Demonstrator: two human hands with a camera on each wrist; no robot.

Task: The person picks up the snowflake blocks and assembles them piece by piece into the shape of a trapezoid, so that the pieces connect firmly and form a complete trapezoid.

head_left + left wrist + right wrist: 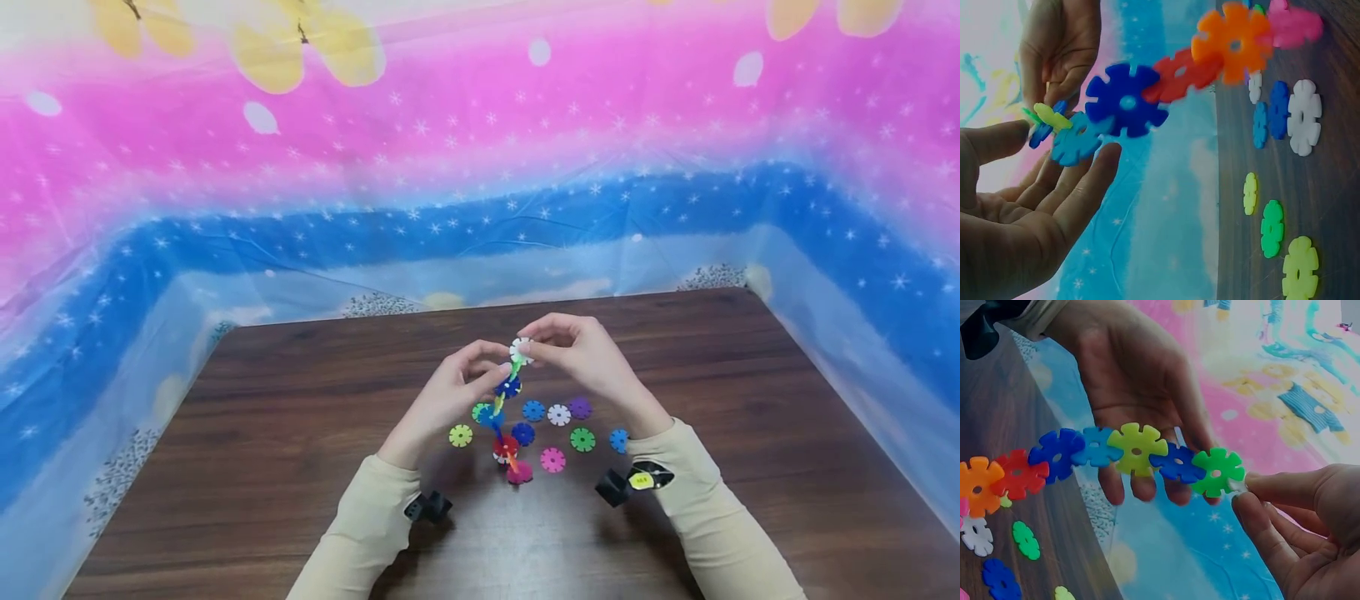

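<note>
A chain of interlocking snowflake discs (pixel 1130 434) hangs in the air between my hands, running pink, orange, red, dark blue, light blue, yellow, dark blue, green, then white. My left hand (pixel 448 396) pinches the chain near its upper end, around the green disc (pixel 1204 478), with thumb and forefinger; its other fingers spread behind the chain. Between thumb and fingertips my right hand (pixel 596 354) holds the white disc (pixel 516 353) at the top, edge against the green one. In the right wrist view those fingertips cover most of the white disc. The pink disc (pixel 519 473) forms the low end.
Loose discs lie on the dark wooden table (pixel 300 433) below the chain, among them a yellow one (pixel 461 436), a green one (pixel 582 440), a pink one (pixel 552 460) and a purple one (pixel 581 407). A patterned cloth (pixel 420 217) hangs around the table's back and sides.
</note>
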